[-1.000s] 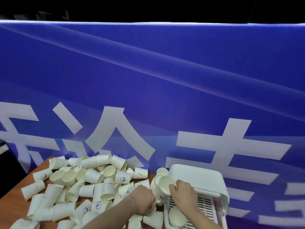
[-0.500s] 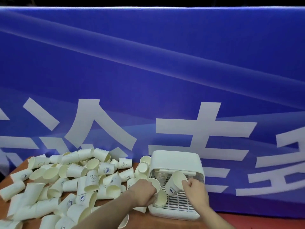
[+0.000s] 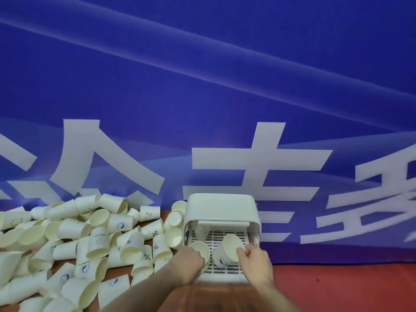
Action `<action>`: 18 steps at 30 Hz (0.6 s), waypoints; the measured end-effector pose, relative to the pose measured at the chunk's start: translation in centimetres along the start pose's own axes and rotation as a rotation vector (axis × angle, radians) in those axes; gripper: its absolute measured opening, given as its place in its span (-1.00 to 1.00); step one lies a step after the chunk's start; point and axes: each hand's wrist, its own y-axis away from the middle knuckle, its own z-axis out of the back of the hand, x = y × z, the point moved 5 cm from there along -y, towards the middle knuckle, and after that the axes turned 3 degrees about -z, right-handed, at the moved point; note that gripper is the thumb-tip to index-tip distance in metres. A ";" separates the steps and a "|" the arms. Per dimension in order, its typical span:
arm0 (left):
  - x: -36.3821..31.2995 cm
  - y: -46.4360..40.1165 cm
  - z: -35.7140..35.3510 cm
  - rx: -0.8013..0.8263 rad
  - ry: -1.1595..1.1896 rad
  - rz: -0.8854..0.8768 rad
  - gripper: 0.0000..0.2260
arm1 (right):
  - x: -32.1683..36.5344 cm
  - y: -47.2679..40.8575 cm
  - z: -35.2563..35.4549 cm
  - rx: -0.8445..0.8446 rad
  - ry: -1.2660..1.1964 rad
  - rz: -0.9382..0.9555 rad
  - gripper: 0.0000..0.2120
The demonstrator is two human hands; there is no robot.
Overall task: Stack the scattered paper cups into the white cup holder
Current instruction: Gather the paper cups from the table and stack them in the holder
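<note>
Paper cups, cream-white with small printed logos (image 3: 74,242), lay in a loose heap on the brown wooden table (image 3: 216,298), most on their sides with long axes pointing in mixed directions; a few stood inverted, among them one marked HELLO (image 3: 98,242). The heap occupied the left half of the table and reached up to the left wall of the white plastic cup holder (image 3: 221,207).

The holder was a box with a rounded lid at the far end and a slotted white tray floor (image 3: 227,270) extending toward the person. It stood at the table's right part, against the blue banner with large white characters (image 3: 225,86).

The right hand (image 3: 256,260) held one cream paper cup with a blue logo (image 3: 227,251) above the tray, thumb and fingers curled and clamped on its rim. That cup was tilted, its long axis running from lower left to upper right, mouth open toward the holder's lid and the viewer's upper right.

The left hand (image 3: 188,263) gripped a second plain cream paper cup (image 3: 200,249) at the tray's left edge, fingers curled round its wall; the mouth faced up and away from the person. How far this cup rested on the tray could not be determined.

A red surface (image 3: 349,287) lay right of the table.
</note>
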 end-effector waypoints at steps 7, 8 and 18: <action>0.2 -1.0 -1.3 0.027 -0.012 0.010 -0.75 | 0.5 0.6 0.1 0.001 0.007 0.009 -0.69; 0.4 -0.9 -1.2 0.024 -0.009 0.012 -0.74 | 1.1 0.6 0.3 -0.005 0.005 0.016 -0.69; 5.0 2.2 0.0 -0.073 -0.011 0.087 -0.70 | 7.8 0.2 -0.3 0.014 0.081 0.180 -0.71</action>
